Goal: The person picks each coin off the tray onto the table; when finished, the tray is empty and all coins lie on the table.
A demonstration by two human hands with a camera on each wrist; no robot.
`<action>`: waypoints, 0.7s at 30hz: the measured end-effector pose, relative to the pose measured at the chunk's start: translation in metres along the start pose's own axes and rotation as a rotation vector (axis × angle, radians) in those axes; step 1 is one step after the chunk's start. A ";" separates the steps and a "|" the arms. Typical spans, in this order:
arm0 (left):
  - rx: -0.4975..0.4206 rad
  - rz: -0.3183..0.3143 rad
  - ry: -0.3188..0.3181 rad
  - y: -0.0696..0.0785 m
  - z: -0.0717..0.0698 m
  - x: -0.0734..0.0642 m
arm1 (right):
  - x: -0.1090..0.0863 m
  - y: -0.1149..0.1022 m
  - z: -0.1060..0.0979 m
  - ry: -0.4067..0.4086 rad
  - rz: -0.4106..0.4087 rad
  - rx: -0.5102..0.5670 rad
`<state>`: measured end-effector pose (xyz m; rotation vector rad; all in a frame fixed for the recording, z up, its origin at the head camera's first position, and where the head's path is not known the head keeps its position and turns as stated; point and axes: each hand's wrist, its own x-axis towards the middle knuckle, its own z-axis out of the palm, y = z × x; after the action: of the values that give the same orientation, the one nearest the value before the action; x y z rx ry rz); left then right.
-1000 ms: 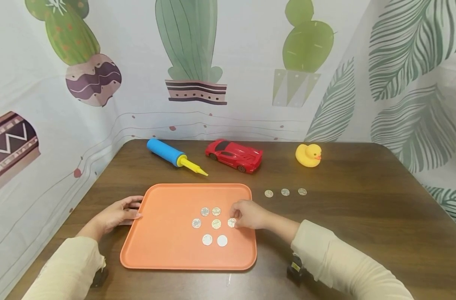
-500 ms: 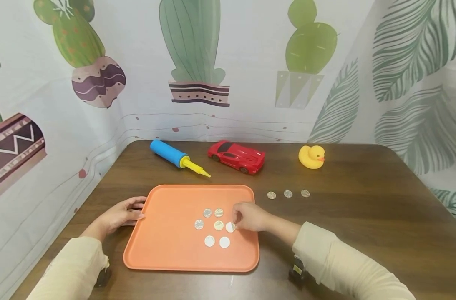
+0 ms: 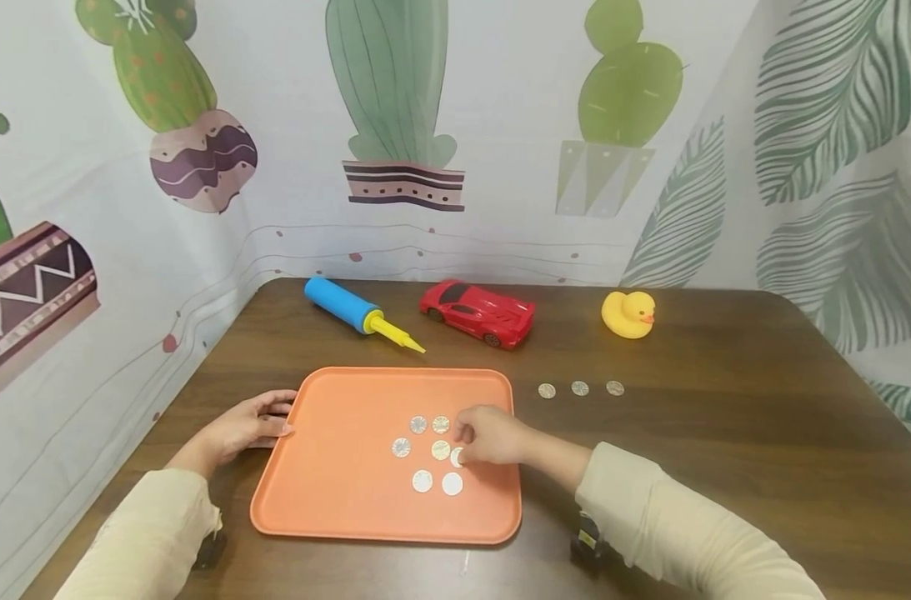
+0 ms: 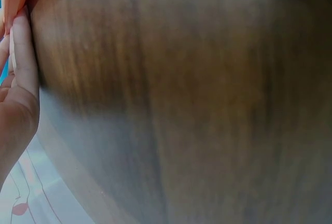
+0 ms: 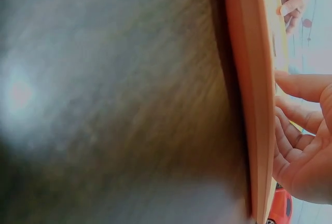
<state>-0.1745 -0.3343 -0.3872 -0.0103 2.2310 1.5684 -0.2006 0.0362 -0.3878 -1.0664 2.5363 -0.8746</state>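
On the wooden table [image 3: 688, 433] lies an orange tray [image 3: 335, 467] with several coins on it, some silvery, some gold-toned. My right hand [image 3: 493, 435] is over the tray's right side, its bent thumb and forefinger at a pale coin [image 3: 457, 457], which they partly cover. That coin lies close beside a gold-toned coin [image 3: 441, 450]. My left hand [image 3: 248, 427] holds the tray's left rim, thumb on the edge and the other fingers along its outer side. The right wrist view shows the right fingers [image 5: 303, 86] behind the tray's edge; the coin is hidden there.
Three coins lie in a row right of the tray, the middle one [image 3: 579, 388] silvery. Along the back stand a blue and yellow hand pump [image 3: 350, 308], a red toy car [image 3: 478, 313] and a yellow rubber duck [image 3: 628, 314]. A printed cloth [image 3: 500, 125] hangs behind.
My right hand has moved the pale coin leftward and slightly nearer me, closer to the gold-toned coin. The left hand has kept its place at the rim; the head view has shifted slightly.
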 end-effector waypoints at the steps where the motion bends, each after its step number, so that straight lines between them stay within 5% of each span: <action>1: 0.002 -0.001 0.005 0.001 0.000 0.000 | 0.000 -0.001 0.000 -0.001 -0.006 -0.008; 21: -0.013 0.015 -0.016 0.000 0.000 0.001 | -0.001 -0.013 0.006 -0.049 -0.014 -0.122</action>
<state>-0.1756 -0.3337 -0.3875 0.0149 2.2127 1.5855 -0.1900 0.0273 -0.3844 -1.1278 2.5726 -0.6965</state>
